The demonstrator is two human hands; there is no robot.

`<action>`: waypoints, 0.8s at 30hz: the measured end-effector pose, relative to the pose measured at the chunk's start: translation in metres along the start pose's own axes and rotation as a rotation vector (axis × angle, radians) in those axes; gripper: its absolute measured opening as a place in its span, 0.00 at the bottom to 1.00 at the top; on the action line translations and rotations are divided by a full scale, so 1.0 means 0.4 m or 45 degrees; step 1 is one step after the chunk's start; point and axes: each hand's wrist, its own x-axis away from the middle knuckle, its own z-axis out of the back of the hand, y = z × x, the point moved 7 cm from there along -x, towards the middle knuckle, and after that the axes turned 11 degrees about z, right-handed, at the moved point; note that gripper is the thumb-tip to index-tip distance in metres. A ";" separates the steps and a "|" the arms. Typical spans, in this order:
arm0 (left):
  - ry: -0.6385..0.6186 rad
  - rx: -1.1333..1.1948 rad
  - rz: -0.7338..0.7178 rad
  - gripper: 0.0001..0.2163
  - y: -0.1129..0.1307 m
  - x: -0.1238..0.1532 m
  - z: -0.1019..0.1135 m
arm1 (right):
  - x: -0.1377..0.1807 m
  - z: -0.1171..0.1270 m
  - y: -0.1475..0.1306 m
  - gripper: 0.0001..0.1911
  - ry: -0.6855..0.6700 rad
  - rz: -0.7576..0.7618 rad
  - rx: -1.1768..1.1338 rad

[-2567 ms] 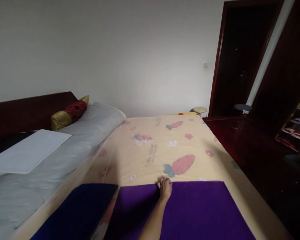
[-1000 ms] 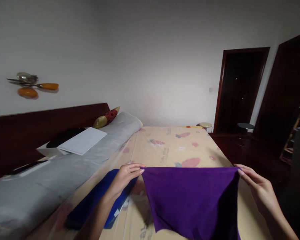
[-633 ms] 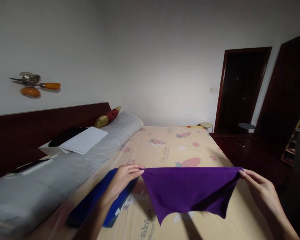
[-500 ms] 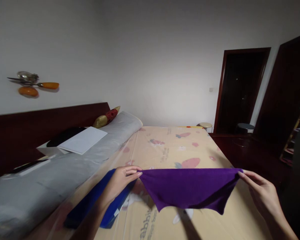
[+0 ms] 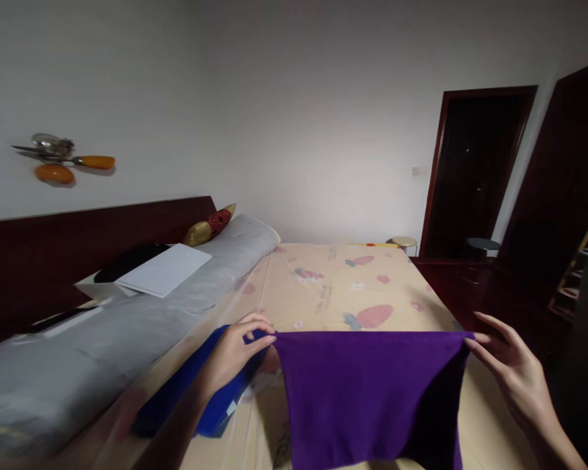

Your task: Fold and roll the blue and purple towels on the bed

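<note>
A purple cloth [image 5: 367, 391] hangs stretched between my two hands above the bed, its top edge pulled straight. My left hand [image 5: 240, 349] pinches its upper left corner between thumb and fingers. At the upper right corner, my right hand [image 5: 512, 369] grips the fabric in a pinch, with some fingers raised off it. The cloth's lower edge reaches the bottom of the view. Partly hidden by my left forearm, a folded blue cloth [image 5: 176, 391] with a small white tag lies on the bed.
The bed [image 5: 323, 281] wears a cream sheet printed with carrots and rabbits. Along the dark headboard [image 5: 102, 228] lies a grey roll of bedding [image 5: 176, 326], bearing a white flat box [image 5: 164, 269]. Two stools [image 5: 404, 241] stand beyond, near a dark doorway [image 5: 477, 176].
The purple cloth has dropped from a curled, partly lifted shape to hanging down, showing more of its face. Both hands keep their corners; some right fingers have spread.
</note>
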 end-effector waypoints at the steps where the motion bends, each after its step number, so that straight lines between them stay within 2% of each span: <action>1: -0.045 0.049 0.004 0.08 0.002 0.002 -0.005 | -0.003 -0.005 -0.001 0.31 -0.070 -0.005 0.050; 3: -0.157 0.143 0.064 0.09 0.000 0.007 -0.016 | -0.007 -0.008 0.001 0.26 -0.193 -0.002 0.116; 6: -0.282 0.183 0.156 0.09 -0.007 0.019 -0.022 | -0.007 0.012 0.014 0.22 -0.249 0.001 0.133; 11: -0.395 0.172 0.248 0.10 -0.022 0.032 0.001 | 0.002 0.050 0.028 0.20 -0.323 -0.031 0.093; 15: -0.402 0.204 0.226 0.10 -0.038 0.015 0.004 | -0.013 0.028 0.026 0.20 -0.403 -0.044 0.092; 19: -0.407 0.221 0.195 0.11 -0.094 -0.034 -0.069 | -0.038 -0.054 0.083 0.21 -0.517 -0.066 0.041; 22: -0.309 0.387 0.262 0.16 -0.154 -0.095 -0.147 | -0.060 -0.106 0.170 0.23 -0.412 -0.144 -0.055; 24: -0.219 0.462 0.250 0.19 -0.169 -0.143 -0.188 | -0.080 -0.130 0.216 0.25 -0.300 -0.195 -0.112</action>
